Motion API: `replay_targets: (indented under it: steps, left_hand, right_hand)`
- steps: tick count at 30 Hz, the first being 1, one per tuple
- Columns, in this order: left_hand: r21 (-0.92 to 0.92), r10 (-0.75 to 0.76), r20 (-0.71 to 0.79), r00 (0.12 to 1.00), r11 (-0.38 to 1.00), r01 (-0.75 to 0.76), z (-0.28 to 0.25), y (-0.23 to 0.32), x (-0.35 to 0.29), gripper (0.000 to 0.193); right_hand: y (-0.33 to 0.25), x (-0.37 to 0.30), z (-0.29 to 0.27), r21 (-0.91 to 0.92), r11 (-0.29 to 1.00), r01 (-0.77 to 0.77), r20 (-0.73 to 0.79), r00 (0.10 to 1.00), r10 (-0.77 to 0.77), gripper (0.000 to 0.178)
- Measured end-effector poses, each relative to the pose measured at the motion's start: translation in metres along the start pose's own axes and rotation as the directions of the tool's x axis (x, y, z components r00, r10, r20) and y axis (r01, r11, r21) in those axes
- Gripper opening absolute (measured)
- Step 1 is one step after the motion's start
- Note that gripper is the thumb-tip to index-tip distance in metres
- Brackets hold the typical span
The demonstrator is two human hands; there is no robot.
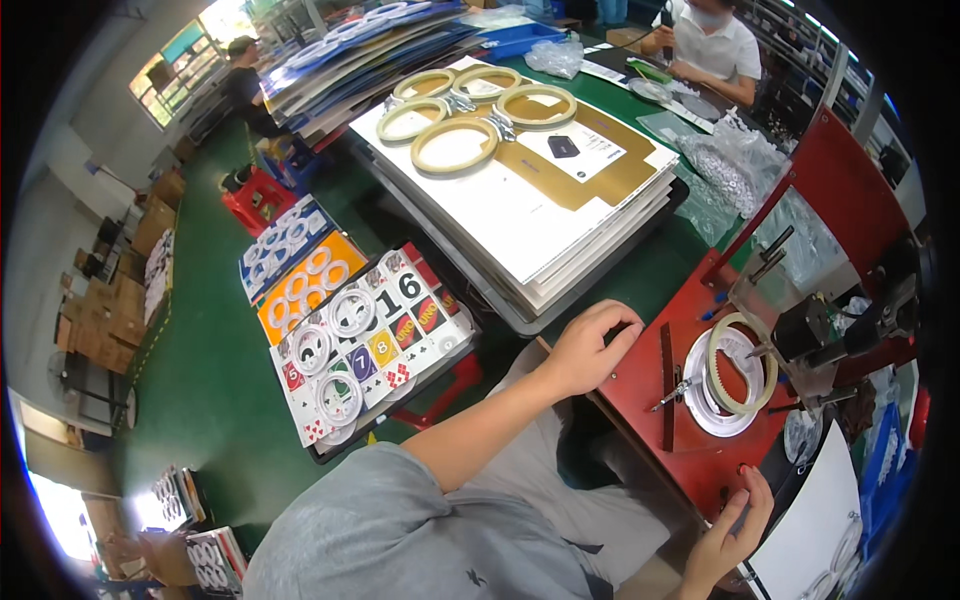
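Note:
My left hand [592, 348] rests at the near left edge of a red machine base [650, 350], its thumb and fingers apart and nothing in it. Low on the right, my right hand [735, 532] is empty, fingers loosely bent and apart, close to a small red button [743, 469] on the base's front. Between them on the base sits a round white plastic part [700, 400]. A cream ring [768, 372] lies tilted over it, under the dark machine head [805, 328]. A small metal clamp or fitting [670, 396] touches the white part's left side.
Several cream rings [455, 147] lie on a tall stack of printed sheets [520, 225] ahead. White rings [340, 398] rest on printed boards to the left. A red guard [840, 190] rises at right, near bagged small white parts [735, 165]. A co-worker [715, 50] sits across the table.

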State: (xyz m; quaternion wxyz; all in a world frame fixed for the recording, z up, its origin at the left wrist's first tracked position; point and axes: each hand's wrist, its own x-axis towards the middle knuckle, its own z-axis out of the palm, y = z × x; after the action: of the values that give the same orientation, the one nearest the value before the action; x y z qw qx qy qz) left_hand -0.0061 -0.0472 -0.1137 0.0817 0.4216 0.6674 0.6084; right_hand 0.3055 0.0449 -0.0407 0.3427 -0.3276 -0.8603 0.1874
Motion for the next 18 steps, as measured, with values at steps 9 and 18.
replay_targets:
  steps: [9,18]
  left_hand:
    - [0.004,0.03,-0.03,0.999,1.0,-0.03,0.0,0.001,0.003,0.016]
    - [0.006,-0.044,-0.028,0.999,0.999,0.045,-0.003,0.004,-0.006,0.015]
  right_hand:
    - [-0.017,0.011,0.02,0.215,0.972,-0.099,-0.009,0.995,0.103,0.024]
    - [-0.03,0.024,0.019,0.172,0.985,0.014,-0.041,0.999,-0.007,0.022]
